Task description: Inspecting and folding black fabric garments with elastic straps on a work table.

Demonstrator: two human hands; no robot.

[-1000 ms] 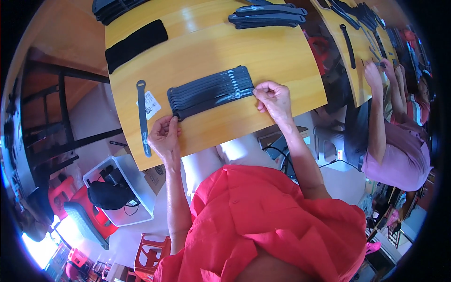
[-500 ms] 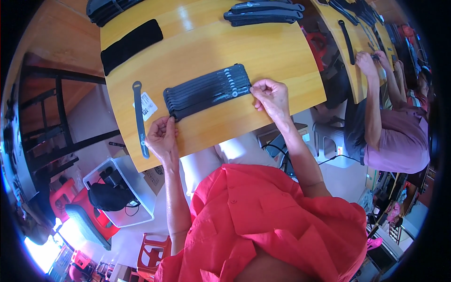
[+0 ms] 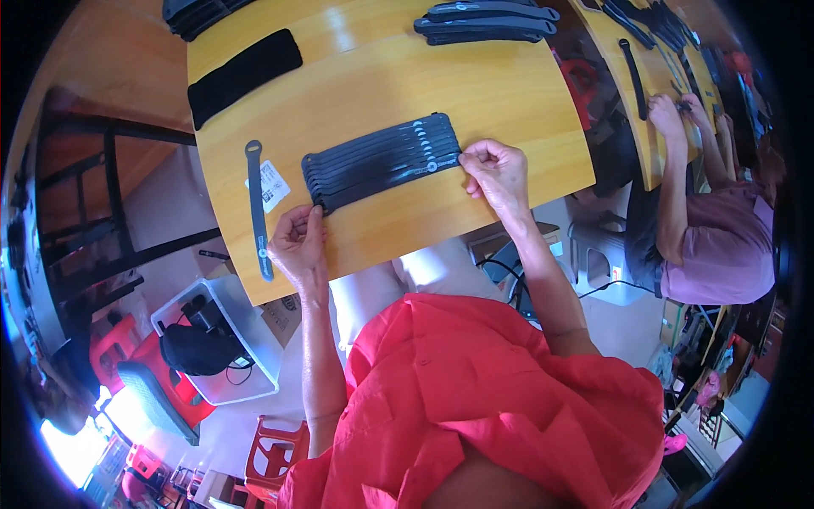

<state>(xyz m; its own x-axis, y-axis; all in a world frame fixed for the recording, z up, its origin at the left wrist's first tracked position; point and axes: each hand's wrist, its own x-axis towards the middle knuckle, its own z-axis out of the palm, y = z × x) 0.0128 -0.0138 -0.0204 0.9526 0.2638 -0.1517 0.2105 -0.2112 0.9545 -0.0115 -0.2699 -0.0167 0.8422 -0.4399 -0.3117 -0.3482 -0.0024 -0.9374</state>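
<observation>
A fanned row of black hook-and-loop straps [image 3: 381,163] lies overlapped on the wooden table, pale marks near the right ends. My left hand [image 3: 301,248] pinches the left end of the nearest strap, at its slotted tip. At the other end, my right hand [image 3: 500,176] has thumb and forefinger closed on the same strap's right tip. That strap lies stretched straight between both hands. One loose strap [image 3: 258,204] with an eyelet lies left of my left hand, partly beside a white printed label [image 3: 273,185].
A black flat bundle [image 3: 244,78] lies at the table's far left, and stacked straps [image 3: 485,25] lie at its far edge. A grey-white bin [image 3: 263,373] stands on the floor at left. At right, a co-worker [image 3: 716,233] handles straps on another table [image 3: 627,93].
The whole view has shifted slightly, with the table a little right and up. Both hands stay at the ends of the nearest strap, which has shifted little against the row.
</observation>
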